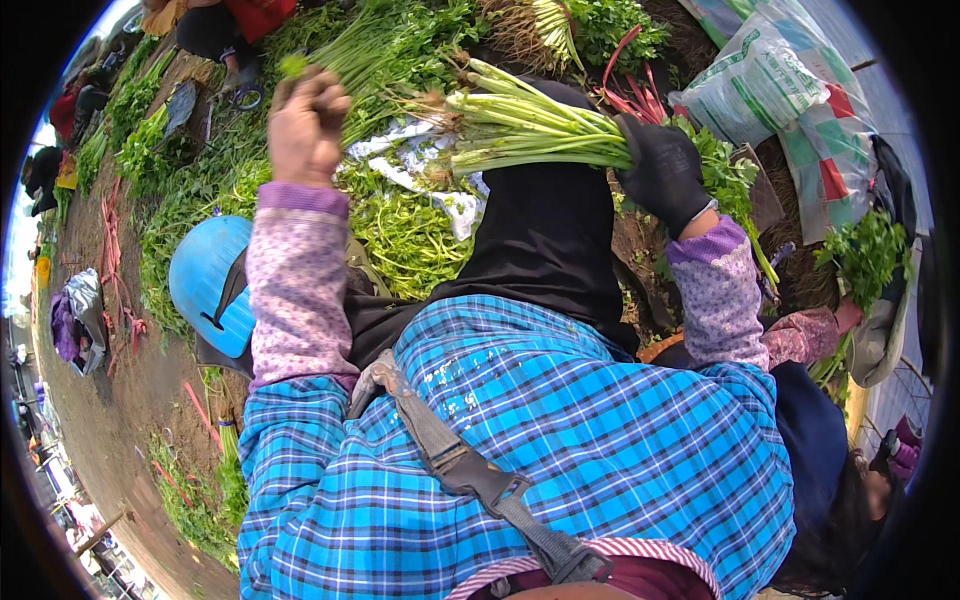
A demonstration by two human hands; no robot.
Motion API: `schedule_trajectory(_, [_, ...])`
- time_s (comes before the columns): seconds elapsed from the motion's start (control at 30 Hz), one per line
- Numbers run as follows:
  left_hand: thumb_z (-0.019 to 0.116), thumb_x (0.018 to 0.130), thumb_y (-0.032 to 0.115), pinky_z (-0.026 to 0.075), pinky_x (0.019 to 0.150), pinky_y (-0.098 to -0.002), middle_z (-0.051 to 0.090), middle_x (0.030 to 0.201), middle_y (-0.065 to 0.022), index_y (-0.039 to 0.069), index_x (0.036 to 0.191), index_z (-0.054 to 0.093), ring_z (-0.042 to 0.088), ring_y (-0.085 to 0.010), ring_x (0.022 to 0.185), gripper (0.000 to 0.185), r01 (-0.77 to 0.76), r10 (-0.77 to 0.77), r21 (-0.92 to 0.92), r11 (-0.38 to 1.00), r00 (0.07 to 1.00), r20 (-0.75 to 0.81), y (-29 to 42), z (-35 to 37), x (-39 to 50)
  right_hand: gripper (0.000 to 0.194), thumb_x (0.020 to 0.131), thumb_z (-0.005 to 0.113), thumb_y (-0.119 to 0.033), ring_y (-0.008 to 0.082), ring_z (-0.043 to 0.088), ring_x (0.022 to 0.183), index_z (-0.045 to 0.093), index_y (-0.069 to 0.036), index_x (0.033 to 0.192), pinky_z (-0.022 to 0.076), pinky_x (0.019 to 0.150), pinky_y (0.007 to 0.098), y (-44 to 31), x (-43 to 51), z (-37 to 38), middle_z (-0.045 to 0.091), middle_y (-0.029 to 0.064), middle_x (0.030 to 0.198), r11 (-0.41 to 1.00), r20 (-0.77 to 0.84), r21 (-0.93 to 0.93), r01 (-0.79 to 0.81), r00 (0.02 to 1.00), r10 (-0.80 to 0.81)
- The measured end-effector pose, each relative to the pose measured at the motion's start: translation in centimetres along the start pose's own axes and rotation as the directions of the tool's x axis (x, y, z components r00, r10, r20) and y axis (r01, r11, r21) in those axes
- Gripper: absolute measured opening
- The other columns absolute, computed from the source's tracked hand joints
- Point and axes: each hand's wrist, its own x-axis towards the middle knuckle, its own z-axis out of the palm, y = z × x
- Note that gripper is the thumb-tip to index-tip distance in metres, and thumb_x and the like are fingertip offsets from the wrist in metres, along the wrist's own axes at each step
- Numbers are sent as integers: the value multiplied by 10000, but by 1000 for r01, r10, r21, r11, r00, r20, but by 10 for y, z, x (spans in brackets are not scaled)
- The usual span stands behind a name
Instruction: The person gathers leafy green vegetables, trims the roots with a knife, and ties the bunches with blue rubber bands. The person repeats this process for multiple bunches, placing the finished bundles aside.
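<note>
In the head view my right hand (664,169), in a black glove, grips a bunch of celery (536,127) by its right end. The pale stalks lie over my black-clad leg, their roots pointing left. My bare left hand (309,124) is raised at the upper left with its fingers curled. A blurred bit of green leaf (292,66) shows at its fingertips. Beneath and between the hands lie a heap of loose celery trimmings (409,232) and a crumpled white sheet (457,214).
A blue plastic pad (214,281) is strapped at my left knee. More celery (390,45) lies ahead, with red ties (637,94) near the glove. A white printed sack (757,79) lies at upper right. Another person's sleeve (802,335) and hand holding celery are close on my right.
</note>
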Motion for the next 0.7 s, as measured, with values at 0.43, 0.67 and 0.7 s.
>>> schedule_trajectory(0.43, [716,1020,173,562,859,-310,734,1148,-106,-27,1315,645,688,-152,972,363,56,-79,913,403,997,-27,-14,-9,-40,531,946,722,-362,313,719,1026,634,-4,1327,540,948,360,24,4,-8,737,156,1109,535,60,841,83,968,-245])
schedule_trajectory(0.67, [717,1003,179,551,694,-267,752,1060,-87,-11,1335,624,726,-129,851,393,78,-285,824,561,953,103,-53,50,-53,433,987,707,-360,225,730,973,740,55,1105,580,868,352,25,-6,-1,754,154,1092,187,465,883,-430,854,-235])
schedule_trajectory(0.7, [722,996,187,550,676,-267,754,1048,-87,-9,1347,614,729,-128,833,416,115,-334,810,575,937,105,-58,57,-55,410,976,724,-331,224,732,974,742,53,1117,583,867,353,30,-6,9,759,156,1087,149,459,888,-435,847,-266])
